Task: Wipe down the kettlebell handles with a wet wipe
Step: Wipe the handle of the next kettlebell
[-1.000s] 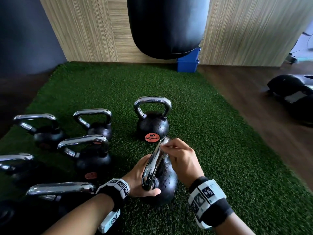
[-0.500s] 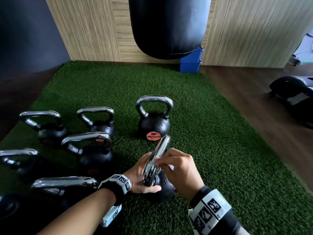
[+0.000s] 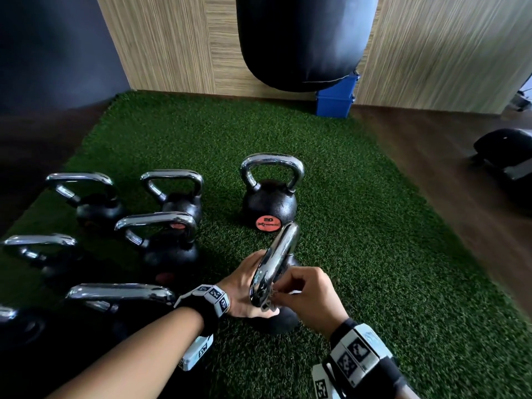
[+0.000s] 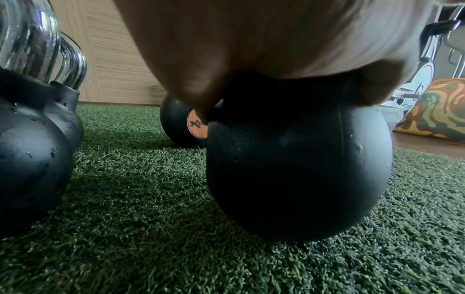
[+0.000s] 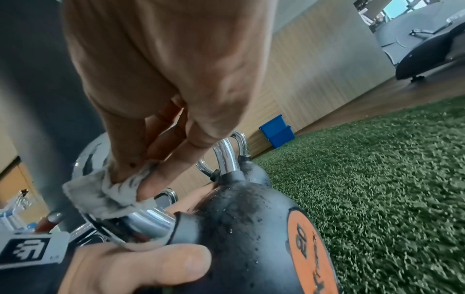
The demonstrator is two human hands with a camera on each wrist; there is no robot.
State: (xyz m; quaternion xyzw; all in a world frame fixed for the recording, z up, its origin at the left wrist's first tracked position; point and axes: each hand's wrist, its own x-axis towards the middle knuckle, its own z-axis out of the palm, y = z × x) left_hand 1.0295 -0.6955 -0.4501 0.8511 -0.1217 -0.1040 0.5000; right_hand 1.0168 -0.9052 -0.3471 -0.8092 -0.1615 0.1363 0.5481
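Kettlebell (image 3: 283,319) on the turf (image 3: 374,269) looks heavy, its chrome handle (image 3: 277,262) likely slick when wet: left hand (image 3: 244,292) wraps its neck to steady, right hand (image 3: 309,295) pinches the soft wet wipe (image 5: 100,195) at the handle's base.

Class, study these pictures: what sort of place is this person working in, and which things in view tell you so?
Most likely a gym or home workout room. Several chrome-handled kettlebells stand on green artificial turf, a black punching bag hangs by the wood-panelled wall, and what looks like an exercise machine stands beyond.
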